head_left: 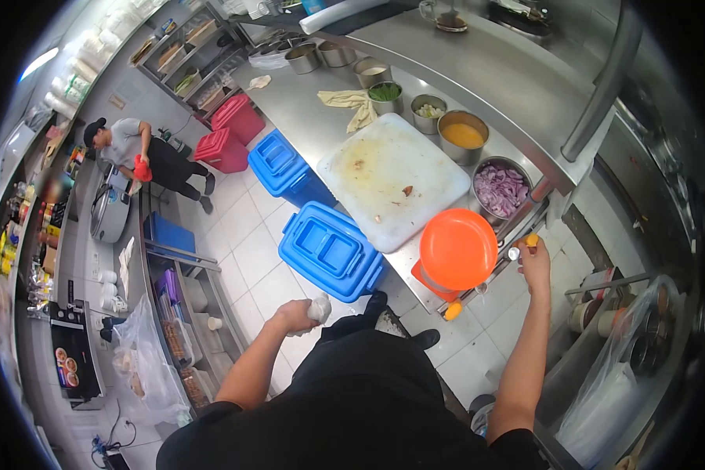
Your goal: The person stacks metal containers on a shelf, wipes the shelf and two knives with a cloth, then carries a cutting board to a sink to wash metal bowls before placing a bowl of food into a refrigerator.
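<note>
The steel counter [446, 70] runs across the top of the view, with the white cutting board [392, 180] lying on it, stained and carrying a few scraps. Beside the board sit steel tubs: chopped red onion [500, 189], a yellow sauce [462, 135], greens [385, 92]. Two blue bins [329, 249] stand on the tiled floor just below the counter edge, right by the person's feet; stepping sideways without looking could catch a foot on one.

An orange lid [457, 249] hangs at the counter's front edge, just beside the right hand [534, 262]. What carries it cannot be told, and a knock from the forearm could tip it off the edge toward the floor.

The right hand is closed around a small yellow-capped bottle [525, 244], held out near the counter's rim, close to the onion tub. If the grip loosens or the cap is not tight, the contents could spill over the shelf below or into the onions.

The left hand [298, 315] is low, near the waist, clenched on a crumpled white wad [319, 309], perhaps a cloth or bag. With both hands full, nothing is free to catch a slip.

Another person [145, 157] stands well apart by the far shelving.
</note>
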`<state>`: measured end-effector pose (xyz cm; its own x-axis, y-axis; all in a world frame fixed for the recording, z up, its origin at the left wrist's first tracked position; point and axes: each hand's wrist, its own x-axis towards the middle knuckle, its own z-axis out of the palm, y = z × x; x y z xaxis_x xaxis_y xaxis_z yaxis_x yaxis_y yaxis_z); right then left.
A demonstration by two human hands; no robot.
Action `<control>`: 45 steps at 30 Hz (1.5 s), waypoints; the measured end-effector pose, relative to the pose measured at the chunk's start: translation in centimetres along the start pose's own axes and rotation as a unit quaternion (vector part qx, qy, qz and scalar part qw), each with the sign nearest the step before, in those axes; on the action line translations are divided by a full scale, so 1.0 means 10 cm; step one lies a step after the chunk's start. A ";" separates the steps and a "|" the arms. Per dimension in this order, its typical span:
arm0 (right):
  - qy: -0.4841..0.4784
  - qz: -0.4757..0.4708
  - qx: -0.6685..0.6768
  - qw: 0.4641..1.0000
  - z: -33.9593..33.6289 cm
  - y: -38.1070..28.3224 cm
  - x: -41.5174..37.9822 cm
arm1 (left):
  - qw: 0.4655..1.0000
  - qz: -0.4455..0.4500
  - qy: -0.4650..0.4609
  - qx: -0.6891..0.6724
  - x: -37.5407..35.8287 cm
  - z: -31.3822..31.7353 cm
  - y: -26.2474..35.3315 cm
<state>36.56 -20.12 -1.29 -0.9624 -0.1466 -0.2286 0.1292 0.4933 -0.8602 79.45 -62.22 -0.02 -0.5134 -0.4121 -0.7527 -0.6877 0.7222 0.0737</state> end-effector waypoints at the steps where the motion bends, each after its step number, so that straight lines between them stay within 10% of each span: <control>1: -0.027 0.047 0.042 0.998 0.02 0.01 -0.02 | 0.999 -0.006 0.047 -0.025 0.01 -0.01 -0.02; 11: 0.137 0.053 0.169 0.975 -0.53 0.34 -1.21 | 0.850 0.065 0.409 -0.325 0.83 -1.52 -0.84; 21: -0.225 0.187 0.219 0.931 1.86 -1.54 -2.56 | 0.878 0.244 0.381 -0.157 3.68 -4.02 -0.24; 23: -0.142 0.123 0.304 0.934 2.72 -0.71 -2.25 | 0.875 0.331 0.352 -0.020 5.01 -3.88 -0.41; 24: -0.062 0.108 0.094 0.988 2.95 -0.77 -2.01 | 0.857 0.410 0.311 0.016 5.57 -3.81 -0.41; 26: 0.035 0.111 0.011 0.993 3.30 -0.70 -1.57 | 0.862 0.145 0.470 0.119 4.32 -3.47 0.14; 28: 0.130 0.138 -0.024 0.982 3.52 -0.89 -1.33 | 0.794 0.203 0.556 0.142 3.77 -3.24 0.28; 40: 0.183 0.293 0.024 0.938 3.65 -1.65 -1.06 | 0.930 0.219 0.291 -0.052 4.21 -2.95 0.23; 45: 0.178 0.297 0.131 0.929 3.48 -1.37 -0.91 | 0.892 0.291 0.140 -0.316 4.56 -3.04 0.15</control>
<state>51.90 -55.36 -3.29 -0.7153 0.4001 -0.5729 0.6708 0.1637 -0.7233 39.40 -96.78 -14.32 -0.9250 -0.2562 -0.2807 -0.3700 0.4383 0.8191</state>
